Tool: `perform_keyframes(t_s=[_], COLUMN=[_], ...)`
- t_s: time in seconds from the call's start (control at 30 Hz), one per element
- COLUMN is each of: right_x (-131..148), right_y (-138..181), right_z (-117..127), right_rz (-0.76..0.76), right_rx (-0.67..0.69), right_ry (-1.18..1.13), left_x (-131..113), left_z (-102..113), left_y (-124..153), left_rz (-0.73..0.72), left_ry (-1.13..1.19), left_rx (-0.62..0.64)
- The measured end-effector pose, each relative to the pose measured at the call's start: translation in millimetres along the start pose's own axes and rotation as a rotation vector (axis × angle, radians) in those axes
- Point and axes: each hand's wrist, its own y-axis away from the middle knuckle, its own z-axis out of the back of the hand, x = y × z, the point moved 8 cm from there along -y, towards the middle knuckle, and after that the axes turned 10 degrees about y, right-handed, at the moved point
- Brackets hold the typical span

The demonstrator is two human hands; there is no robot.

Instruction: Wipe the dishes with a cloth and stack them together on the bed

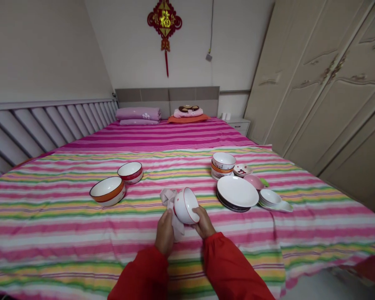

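Observation:
My right hand (203,221) grips a white bowl with a thin red rim (185,205), tilted on its side above the striped bedspread (81,225). My left hand (164,231) holds a pale pink cloth (171,200) pressed against the bowl's outer left side. Both sleeves are red. To the left on the bed sit an orange-banded bowl (108,191) and a red-banded bowl (130,171). To the right lie a stack of white plates (236,192), a stack of bowls (223,164), a small patterned bowl (242,169), a pink dish (254,181) and small white dishes (271,199).
The bed fills most of the view, with folded pink bedding (138,115) and a cushion (188,113) at the headboard. A slatted wall panel (43,125) runs along the left. A tall cream wardrobe (325,91) stands at the right, beside a small nightstand (239,124).

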Motion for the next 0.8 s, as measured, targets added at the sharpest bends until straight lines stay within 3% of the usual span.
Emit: perform_keyframes(t_s=[0.1,0.2,0.33,0.4,0.53,0.63,0.73,0.8], right_x=[-2,-1,3,5,3,6,11,12], right_y=[0,-1,1,3,4,4,5,7], right_z=[6,6,-1,-6,-10,-11,-12,-12], right_rz=[-0.030,-0.032,-0.020,-0.014,-0.010,0.014,0.031,0.025], right_rx=[-0.059,-0.067,0.002,0.049,0.114,0.130,0.124,0.111], right_ry=[-0.054,-0.086,-0.048,-0.004,0.068,0.050,0.021,0.021], left_x=[-4,-1,3,-5,-42,-51,-32,-20], left_z=[-5,-3,-17,-32,-60,-72,-65,-56], left_y=[10,31,45,42,12,-20,-43,-46], left_rz=[-0.088,-0.196,-0.268,-0.282,-0.321,-0.177,0.085,0.130], left_ry=[-0.238,-0.293,-0.260,-0.267,-0.254,-0.210,-0.092,-0.022], left_rx=[-0.037,-0.082,0.089,0.169,0.165,0.182,0.161,0.134])
